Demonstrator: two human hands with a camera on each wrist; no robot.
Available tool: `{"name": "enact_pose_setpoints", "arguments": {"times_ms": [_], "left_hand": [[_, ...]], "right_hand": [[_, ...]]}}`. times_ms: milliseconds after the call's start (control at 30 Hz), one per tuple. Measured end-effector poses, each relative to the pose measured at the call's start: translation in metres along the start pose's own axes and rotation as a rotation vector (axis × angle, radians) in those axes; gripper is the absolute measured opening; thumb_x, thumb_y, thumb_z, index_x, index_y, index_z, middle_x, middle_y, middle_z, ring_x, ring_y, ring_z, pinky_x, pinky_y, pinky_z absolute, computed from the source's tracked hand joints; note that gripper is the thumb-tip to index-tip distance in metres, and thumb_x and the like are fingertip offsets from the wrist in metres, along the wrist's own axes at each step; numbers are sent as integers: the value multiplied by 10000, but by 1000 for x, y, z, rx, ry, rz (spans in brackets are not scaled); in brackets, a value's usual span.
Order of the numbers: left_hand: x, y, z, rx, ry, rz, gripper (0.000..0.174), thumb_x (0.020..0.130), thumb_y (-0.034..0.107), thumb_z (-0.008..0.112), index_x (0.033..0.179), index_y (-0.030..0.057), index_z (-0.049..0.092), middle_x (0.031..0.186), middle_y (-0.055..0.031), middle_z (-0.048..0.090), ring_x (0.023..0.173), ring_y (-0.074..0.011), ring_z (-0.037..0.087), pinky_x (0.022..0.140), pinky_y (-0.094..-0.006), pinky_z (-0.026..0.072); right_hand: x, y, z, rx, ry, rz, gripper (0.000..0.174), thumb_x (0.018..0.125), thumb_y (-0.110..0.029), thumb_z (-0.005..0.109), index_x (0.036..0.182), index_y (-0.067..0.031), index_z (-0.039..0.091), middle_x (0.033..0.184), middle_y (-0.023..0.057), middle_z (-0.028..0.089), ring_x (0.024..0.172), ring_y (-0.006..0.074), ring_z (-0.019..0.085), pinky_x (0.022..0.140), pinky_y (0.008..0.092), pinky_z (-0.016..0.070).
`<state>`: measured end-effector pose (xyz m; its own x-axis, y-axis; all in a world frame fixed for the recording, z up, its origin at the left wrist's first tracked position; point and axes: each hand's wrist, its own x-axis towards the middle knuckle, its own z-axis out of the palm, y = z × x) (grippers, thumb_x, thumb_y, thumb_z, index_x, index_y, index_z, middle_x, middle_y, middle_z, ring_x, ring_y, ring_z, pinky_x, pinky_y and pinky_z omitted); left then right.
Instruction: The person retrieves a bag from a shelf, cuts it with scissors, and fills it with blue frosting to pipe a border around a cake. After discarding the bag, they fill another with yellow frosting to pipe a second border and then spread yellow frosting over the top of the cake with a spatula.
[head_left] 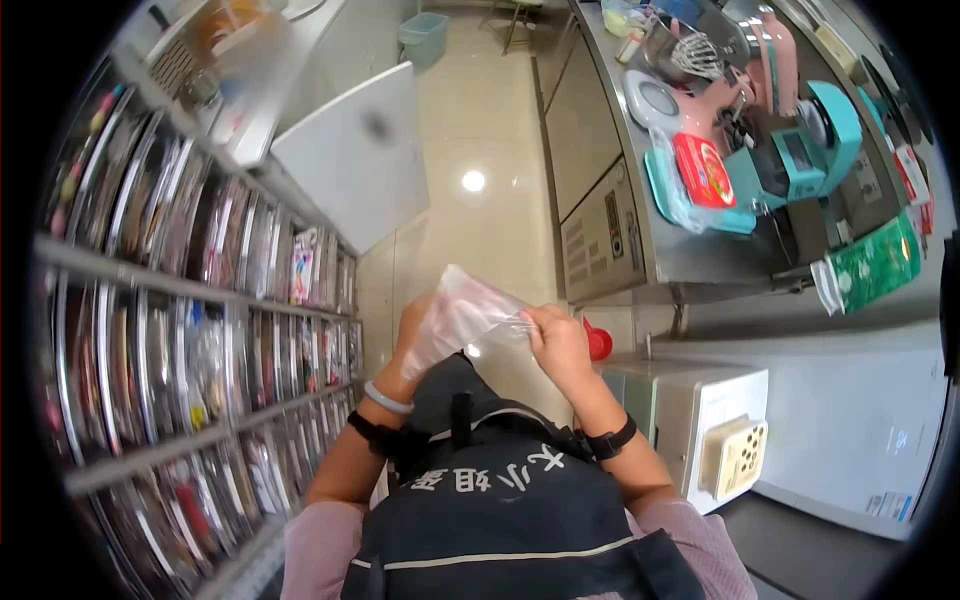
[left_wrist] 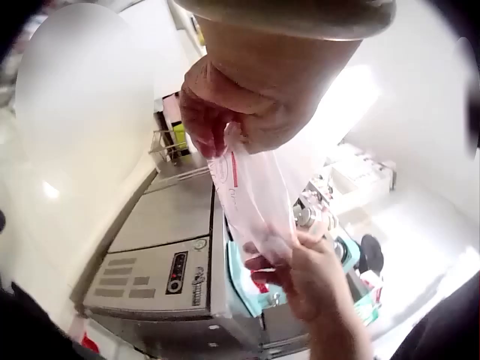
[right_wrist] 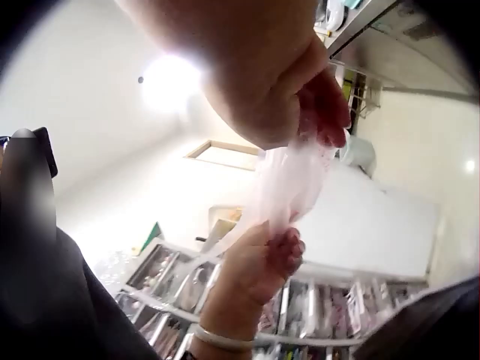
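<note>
A translucent plastic bag [head_left: 462, 315] with red print [left_wrist: 234, 171] is stretched between my two hands in front of the apron. My left hand [head_left: 408, 335] grips one end of it and is partly covered by the film in the head view. At the opposite end, my right hand [head_left: 562, 345] pinches the edge between thumb and fingers. From the left wrist, the bag hangs from the left fingers down to the right hand [left_wrist: 311, 274]. In the right wrist view the bag [right_wrist: 289, 184] looks thin and gathered where the fingers hold it.
Shelves [head_left: 200, 300] packed with thin sleeved items line the left. On the right, a steel counter [head_left: 690, 265] carries a pink stand mixer [head_left: 778, 60], a red packet [head_left: 704, 170] and a teal machine [head_left: 830, 135]. A white door [head_left: 355, 155] juts into the aisle. Near my right hand is a red object [head_left: 598, 342].
</note>
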<state>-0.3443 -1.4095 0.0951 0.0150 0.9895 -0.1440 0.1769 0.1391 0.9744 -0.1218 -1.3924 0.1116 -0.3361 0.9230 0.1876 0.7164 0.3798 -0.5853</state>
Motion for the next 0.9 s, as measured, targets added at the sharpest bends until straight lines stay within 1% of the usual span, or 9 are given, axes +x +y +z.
{"name": "enact_pose_setpoints", "arguments": {"times_ms": [100,267,333,433,467,567,733,833,900], "left_hand": [[101,-4,-22,-970,-28,-303,236,888,105,488,1059,-35,571,1023,-105,625,930,-204,605,773,-300,494],[225,32,-43,-1259,-47,-711,192,876,77,481,998,-39,571,889,-86,629,801,-145,611,724,-280,510],[276,11,-49,-1812,-1020,-537,154,872,87,474,913,-17,581,802,-65,623,698,-136,604,657,-274,519],[344,13,-59,-1772,-951,-503,221,924,177,414,874,38,579,833,-71,628,738,-179,603,715,-298,509],[365,22,-65,-1560,-283,-714,293,936,217,375,859,52,604,840,-67,631,756,-193,600,759,-313,484],[433,31,-79,-1593,-21,-649,307,938,216,358,902,58,618,846,-61,634,816,-196,595,825,-343,449],[557,19,-95,-1896,-342,-241,246,885,112,410,1050,72,588,979,-95,618,940,-207,555,878,-374,419],[616,95,-110,-1346,-40,-355,386,799,85,500,1183,75,541,1006,-64,560,927,-170,507,875,-337,397],[655,103,-120,-237,55,-157,552,692,-9,547,1236,76,504,1038,-42,457,957,-143,446,890,-312,367]], "right_hand": [[76,9,6,345,-94,306,161,829,-137,584,928,-26,645,762,127,645,694,240,630,642,323,502],[209,35,11,1830,-35,933,202,873,-113,485,971,23,598,948,111,641,851,216,619,746,329,514],[258,56,25,2184,-60,1060,270,904,-171,399,1014,12,565,966,119,633,875,222,611,753,345,512],[311,111,66,2738,-326,694,246,902,-155,387,977,-1,563,841,78,638,775,176,618,703,314,521],[364,43,21,1892,198,1294,179,891,-126,409,864,-29,557,644,7,580,547,80,569,492,223,488],[420,118,53,2157,-147,1404,135,874,-96,446,798,-45,545,545,-35,500,381,20,457,319,154,347],[553,172,96,2179,-153,1525,135,881,-38,443,926,0,564,637,-26,523,379,18,371,283,140,264],[646,181,43,2165,-236,1445,143,873,-14,433,943,-5,557,696,-2,554,379,21,379,285,136,275],[680,199,34,2134,-293,1394,152,866,-4,429,951,-14,555,723,14,569,379,22,385,287,130,285]]}}
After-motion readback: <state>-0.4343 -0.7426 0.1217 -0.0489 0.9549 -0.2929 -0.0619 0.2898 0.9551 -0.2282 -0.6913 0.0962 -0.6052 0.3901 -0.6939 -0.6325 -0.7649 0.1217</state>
